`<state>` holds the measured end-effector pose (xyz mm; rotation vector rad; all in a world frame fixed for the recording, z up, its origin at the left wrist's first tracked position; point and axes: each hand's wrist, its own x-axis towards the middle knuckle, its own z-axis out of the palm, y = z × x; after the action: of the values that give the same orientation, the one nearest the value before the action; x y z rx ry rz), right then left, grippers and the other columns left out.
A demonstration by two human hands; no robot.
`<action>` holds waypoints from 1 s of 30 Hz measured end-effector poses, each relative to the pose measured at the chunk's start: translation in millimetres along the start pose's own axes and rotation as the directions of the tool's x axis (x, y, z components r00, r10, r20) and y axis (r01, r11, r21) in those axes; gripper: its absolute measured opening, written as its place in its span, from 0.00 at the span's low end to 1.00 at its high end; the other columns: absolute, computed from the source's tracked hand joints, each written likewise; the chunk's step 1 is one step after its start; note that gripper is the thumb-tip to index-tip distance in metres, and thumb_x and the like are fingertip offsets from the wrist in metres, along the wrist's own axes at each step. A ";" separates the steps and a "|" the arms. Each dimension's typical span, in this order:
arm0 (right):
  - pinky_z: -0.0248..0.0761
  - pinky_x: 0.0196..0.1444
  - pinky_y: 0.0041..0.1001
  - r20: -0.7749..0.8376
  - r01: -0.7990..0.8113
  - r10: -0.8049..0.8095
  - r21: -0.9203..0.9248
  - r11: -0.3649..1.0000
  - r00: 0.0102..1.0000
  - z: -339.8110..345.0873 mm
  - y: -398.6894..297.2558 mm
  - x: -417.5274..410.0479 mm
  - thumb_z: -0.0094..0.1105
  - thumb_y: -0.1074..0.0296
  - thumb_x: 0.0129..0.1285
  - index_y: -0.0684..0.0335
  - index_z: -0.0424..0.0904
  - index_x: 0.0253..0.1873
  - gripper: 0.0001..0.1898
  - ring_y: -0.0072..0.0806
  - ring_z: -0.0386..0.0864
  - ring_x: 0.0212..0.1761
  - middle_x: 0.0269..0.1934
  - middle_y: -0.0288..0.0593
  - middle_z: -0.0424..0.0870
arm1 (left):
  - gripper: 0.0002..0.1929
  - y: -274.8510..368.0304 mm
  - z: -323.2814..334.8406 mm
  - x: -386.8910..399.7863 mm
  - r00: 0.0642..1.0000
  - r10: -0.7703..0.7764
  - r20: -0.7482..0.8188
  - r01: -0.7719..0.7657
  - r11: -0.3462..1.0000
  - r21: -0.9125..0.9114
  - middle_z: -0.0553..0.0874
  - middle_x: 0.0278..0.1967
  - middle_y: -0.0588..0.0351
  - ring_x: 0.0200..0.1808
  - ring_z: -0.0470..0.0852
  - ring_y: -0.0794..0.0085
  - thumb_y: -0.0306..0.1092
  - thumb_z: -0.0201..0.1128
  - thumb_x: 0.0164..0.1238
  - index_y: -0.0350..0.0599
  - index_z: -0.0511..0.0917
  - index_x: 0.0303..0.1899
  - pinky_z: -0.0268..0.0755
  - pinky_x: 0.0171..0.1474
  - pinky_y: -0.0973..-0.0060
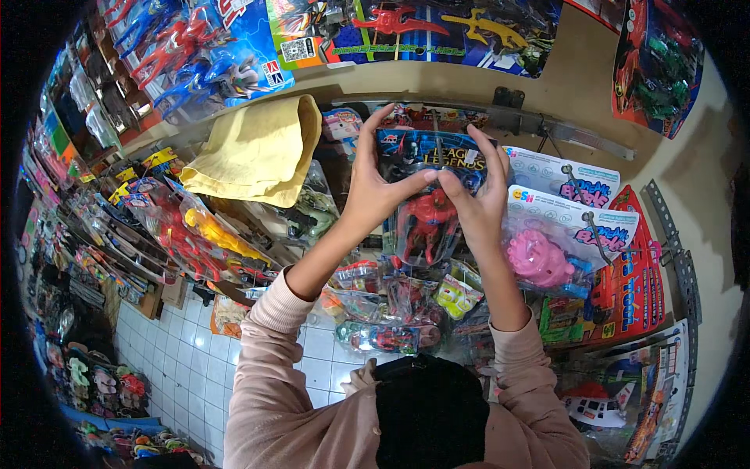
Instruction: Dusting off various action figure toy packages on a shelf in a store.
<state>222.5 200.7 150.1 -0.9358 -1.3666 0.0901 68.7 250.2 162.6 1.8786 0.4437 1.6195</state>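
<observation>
My left hand (378, 182) and my right hand (483, 184) grip the two sides of a carded toy pack (430, 146), thumbs nearly meeting over its front. A red toy figure (426, 223) sits under the clear blister at the pack's lower part. Behind the pack runs a hanging rail (562, 138), with other packs partly hidden. A folded yellow cloth (252, 152) drapes over the rail on the left. Just right of my right hand hangs a bubble toy pack with a pink toy (540, 258).
Rows of hanging toy packs (193, 234) fill the left side. Bagged toys (387, 337) hang or lie below my hands. Large carded toys (410, 29) hang on the wall above. A perforated metal upright (682, 264) stands at the right. White floor tiles (176, 357) show at lower left.
</observation>
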 end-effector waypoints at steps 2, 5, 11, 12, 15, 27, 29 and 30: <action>0.58 0.64 0.35 -0.027 -0.005 0.005 -0.007 1.000 1.000 2.5 -3.9 -1.2 0.74 0.54 0.50 0.62 0.71 0.62 0.36 0.40 0.66 0.60 0.55 0.50 0.67 | 0.43 2.6 0.1 -2.6 1.000 -0.024 0.011 0.025 1.000 -0.017 0.69 0.59 0.49 0.60 0.70 0.69 0.30 0.74 0.51 0.39 0.57 0.67 0.61 0.64 0.71; 0.61 0.61 0.32 -0.060 -0.042 0.051 0.151 0.988 0.997 5.8 -4.3 -3.5 0.74 0.59 0.50 0.63 0.71 0.62 0.34 0.37 0.68 0.56 0.51 0.47 0.68 | 0.38 13.1 1.6 -7.5 0.999 -0.048 0.006 0.049 0.998 -0.033 0.70 0.59 0.51 0.59 0.70 0.71 0.27 0.70 0.56 0.38 0.59 0.66 0.61 0.64 0.73; 0.62 0.57 0.30 -0.163 -0.007 0.040 0.202 0.979 0.986 10.6 -12.2 -10.7 0.73 0.65 0.52 0.62 0.77 0.54 0.24 0.33 0.69 0.51 0.46 0.42 0.70 | 0.18 22.0 -2.0 -12.5 0.997 -0.052 -0.060 0.054 0.998 0.037 0.84 0.42 0.50 0.45 0.81 0.73 0.26 0.62 0.64 0.37 0.74 0.55 0.70 0.53 0.75; 0.62 0.56 0.29 -0.174 -0.006 0.038 0.181 0.984 0.984 11.3 -13.1 -12.4 0.72 0.66 0.53 0.62 0.77 0.51 0.21 0.32 0.69 0.51 0.45 0.41 0.70 | 0.18 25.2 -2.8 -12.8 0.999 -0.018 -0.039 0.020 0.999 0.046 0.85 0.42 0.49 0.46 0.81 0.73 0.26 0.62 0.64 0.37 0.74 0.55 0.70 0.53 0.75; 0.61 0.56 0.28 -0.211 -0.003 0.040 0.172 0.985 0.977 12.5 -14.7 -15.5 0.69 0.68 0.57 0.62 0.78 0.48 0.15 0.31 0.69 0.50 0.44 0.40 0.71 | 0.18 33.3 -2.0 -14.3 0.999 0.036 -0.022 -0.036 0.998 0.044 0.86 0.42 0.48 0.47 0.82 0.72 0.25 0.61 0.65 0.37 0.73 0.56 0.70 0.54 0.74; 0.58 0.62 0.31 -0.276 0.069 -0.023 0.156 0.985 0.961 8.4 -41.5 -19.8 0.58 0.71 0.65 0.63 0.77 0.52 0.12 0.33 0.68 0.56 0.50 0.44 0.72 | 0.16 64.2 -6.2 -17.6 0.999 0.039 -0.035 -0.042 0.995 -0.091 0.85 0.44 0.47 0.49 0.82 0.71 0.24 0.59 0.67 0.34 0.72 0.55 0.70 0.53 0.78; 0.57 0.66 0.36 -0.231 0.115 -0.087 0.110 0.987 0.969 9.2 -45.8 -26.3 0.57 0.71 0.64 0.64 0.71 0.61 0.20 0.40 0.66 0.63 0.59 0.51 0.70 | 0.15 68.1 -13.8 -23.0 0.997 0.039 -0.064 -0.046 0.994 -0.104 0.85 0.45 0.47 0.49 0.82 0.71 0.24 0.59 0.67 0.34 0.72 0.55 0.71 0.53 0.78; 0.57 0.66 0.36 -0.232 0.114 -0.086 0.113 0.987 0.969 7.4 -45.3 -30.8 0.57 0.71 0.64 0.64 0.71 0.61 0.20 0.40 0.66 0.63 0.59 0.51 0.70 | 0.15 68.6 -21.4 -25.0 0.994 0.036 -0.107 -0.046 0.995 -0.088 0.85 0.45 0.47 0.49 0.82 0.71 0.23 0.58 0.68 0.34 0.72 0.54 0.71 0.53 0.78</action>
<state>187.8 157.9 152.9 -0.7464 -1.1804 -0.0079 33.8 187.8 188.7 1.7521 0.3714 1.7429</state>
